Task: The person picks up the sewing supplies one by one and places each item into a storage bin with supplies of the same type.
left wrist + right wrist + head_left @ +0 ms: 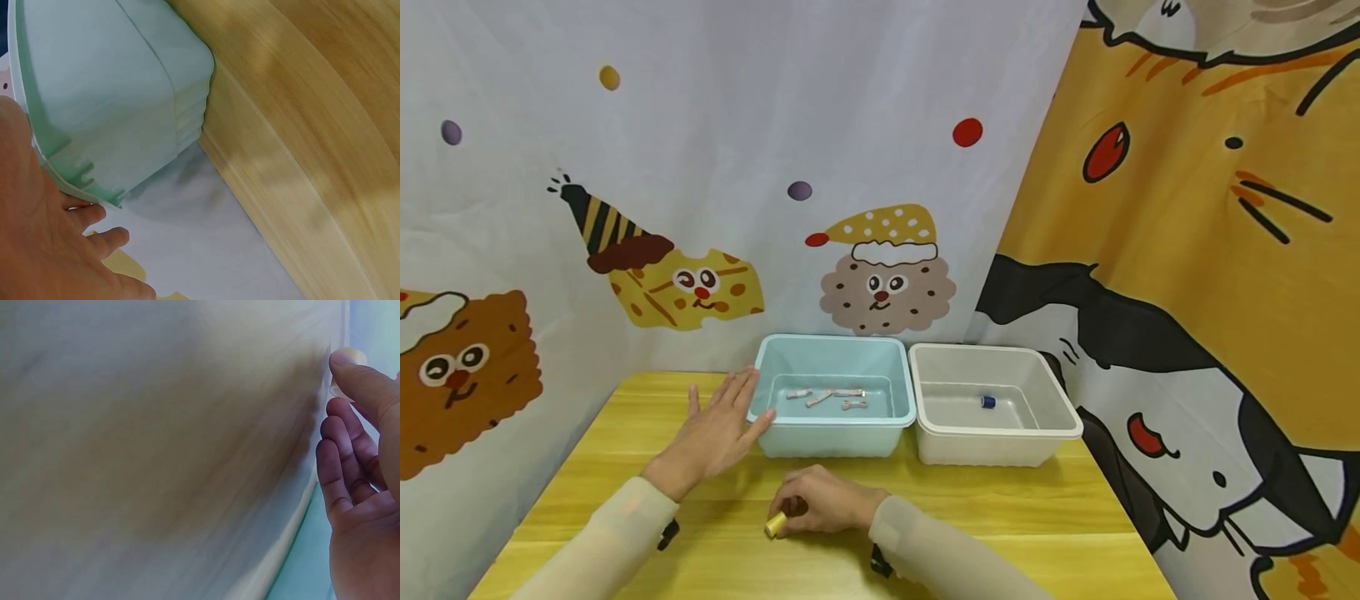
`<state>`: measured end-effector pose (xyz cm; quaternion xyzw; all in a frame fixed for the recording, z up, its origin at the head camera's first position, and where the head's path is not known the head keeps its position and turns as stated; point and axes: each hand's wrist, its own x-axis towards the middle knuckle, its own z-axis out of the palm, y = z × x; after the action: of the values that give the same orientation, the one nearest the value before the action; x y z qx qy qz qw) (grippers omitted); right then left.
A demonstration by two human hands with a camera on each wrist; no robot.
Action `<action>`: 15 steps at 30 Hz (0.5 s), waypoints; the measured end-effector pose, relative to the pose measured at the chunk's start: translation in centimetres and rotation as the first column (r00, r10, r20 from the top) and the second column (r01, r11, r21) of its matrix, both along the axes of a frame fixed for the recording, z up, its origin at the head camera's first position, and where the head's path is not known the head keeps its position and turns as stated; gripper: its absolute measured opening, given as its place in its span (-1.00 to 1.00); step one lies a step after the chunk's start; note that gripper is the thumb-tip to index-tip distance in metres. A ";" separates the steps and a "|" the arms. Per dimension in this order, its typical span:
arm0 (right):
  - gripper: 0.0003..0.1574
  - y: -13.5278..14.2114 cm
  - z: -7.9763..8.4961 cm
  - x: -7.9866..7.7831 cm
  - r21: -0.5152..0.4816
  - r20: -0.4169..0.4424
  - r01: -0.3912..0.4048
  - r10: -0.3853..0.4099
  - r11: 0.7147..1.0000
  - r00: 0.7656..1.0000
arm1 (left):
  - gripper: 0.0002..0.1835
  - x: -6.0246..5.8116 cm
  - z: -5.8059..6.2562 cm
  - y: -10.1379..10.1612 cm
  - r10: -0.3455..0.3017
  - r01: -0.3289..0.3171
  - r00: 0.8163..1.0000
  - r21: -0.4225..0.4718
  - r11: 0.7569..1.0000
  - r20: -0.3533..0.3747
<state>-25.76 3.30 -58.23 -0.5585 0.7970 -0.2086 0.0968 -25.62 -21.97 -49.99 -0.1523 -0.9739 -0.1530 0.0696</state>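
Observation:
My right hand (827,500) pinches a small yellow thread spool (776,524) between thumb and fingers, low over the table in front of the light blue bin (831,442). In the right wrist view the spool (355,357) shows at the thumb tip, partly covered. My left hand (718,429) is spread with straight fingers at the left rim of the blue bin; in the left wrist view its fingers lie along the rim. Several small pale pink strip-like pieces (854,405) lie inside that bin. A dark blue thread spool (988,402) is in the white bin (985,450).
The two bins stand side by side near the back edge of the wooden table (692,558). A printed curtain (880,108) hangs right behind them, and a yellow cartoon curtain (1187,217) closes off the right side.

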 end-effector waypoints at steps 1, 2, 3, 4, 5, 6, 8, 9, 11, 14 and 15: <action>-0.70 0.1 0.0 0.0 -0.003 -0.001 0.000 0.000 1.000 1.000 | -0.02 0.0 0.0 0.0 0.000 0.000 1.000 0.002 1.000 0.002; -0.70 0.2 0.1 -0.1 -0.005 -0.004 0.000 0.000 1.000 1.000 | -0.03 0.0 0.0 -0.1 0.000 0.000 1.000 0.005 1.000 0.004; -0.70 0.3 0.1 -0.1 -0.007 -0.006 -0.001 0.001 1.000 1.000 | -0.03 0.0 -0.1 -0.1 0.000 0.000 1.000 0.008 1.000 0.004; -0.69 0.4 0.1 -0.1 -0.009 -0.007 -0.003 0.003 1.000 1.000 | -0.03 0.0 -0.1 -0.1 0.000 0.000 1.000 0.011 1.000 0.005; -0.69 0.5 0.2 -0.1 -0.009 -0.009 -0.003 0.003 1.000 1.000 | -0.04 0.0 -0.1 -0.1 0.001 -0.001 1.000 0.014 1.000 0.005; -0.69 0.6 0.2 -0.1 -0.007 -0.018 -0.001 0.001 1.000 1.000 | -0.04 0.0 -0.1 -0.1 0.001 -0.001 1.000 0.013 1.000 0.007; -0.68 0.9 0.4 -0.1 -0.006 -0.026 0.000 -0.001 1.000 1.000 | -0.03 0.0 -0.2 -0.1 0.001 -0.001 1.000 0.014 1.000 0.004; -0.68 1.0 0.5 0.0 -0.010 -0.024 0.001 -0.001 1.000 1.000 | -0.03 0.0 -0.2 -0.1 0.002 -0.002 1.000 0.014 1.000 0.003; -0.68 1.3 0.7 0.1 -0.019 -0.027 0.007 -0.008 1.000 1.000 | -0.03 0.1 -0.2 -0.1 0.002 -0.002 1.000 0.016 1.000 0.001; -0.69 1.8 1.1 0.3 -0.044 -0.032 0.009 -0.011 0.999 0.999 | -0.04 0.1 -0.1 0.0 0.001 -0.001 1.000 0.016 1.000 -0.006; -0.70 2.0 1.2 0.3 -0.053 -0.034 0.011 -0.013 0.999 0.999 | -0.04 0.1 -0.1 0.1 0.001 0.000 1.000 0.016 1.000 -0.007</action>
<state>-25.45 5.31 -56.99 -0.5596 0.7961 -0.2205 0.0670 -25.49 -21.91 -50.11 -0.1520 -0.9725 -0.1600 0.0744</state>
